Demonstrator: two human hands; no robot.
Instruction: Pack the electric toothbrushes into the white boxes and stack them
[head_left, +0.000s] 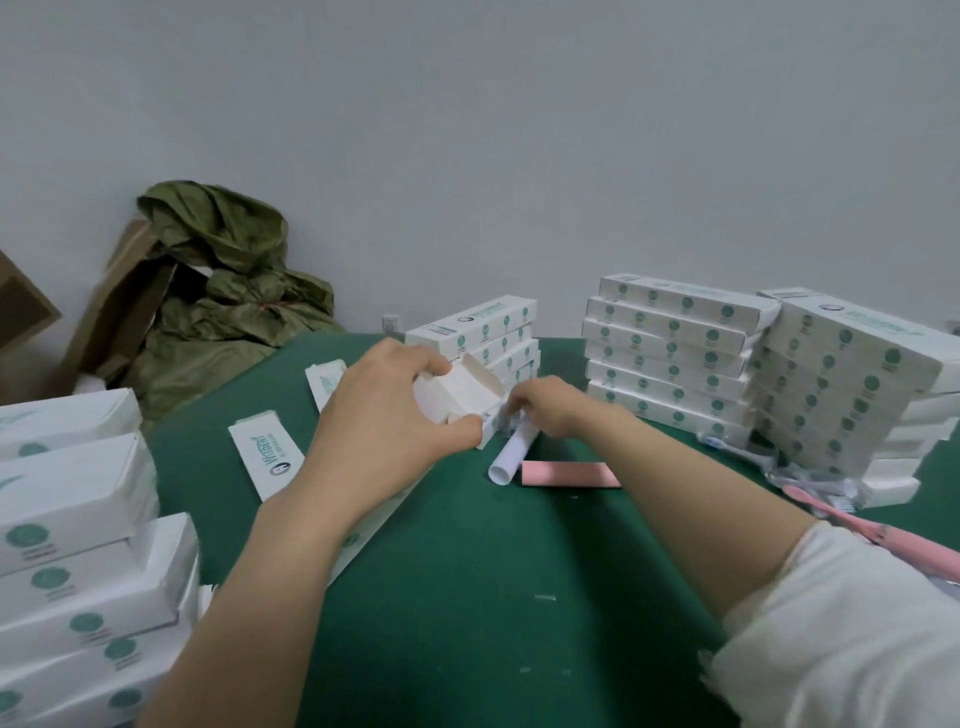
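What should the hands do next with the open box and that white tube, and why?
Probably tip the white round tube up and slide it into the open white cardboard box. The left hand holds the box with its end flaps spread, and the right hand grips the tube's far end right beside that opening.

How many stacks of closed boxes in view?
4: left stack in the foreground, centre stack at the back, two right stacks side by side. More may be hidden behind.
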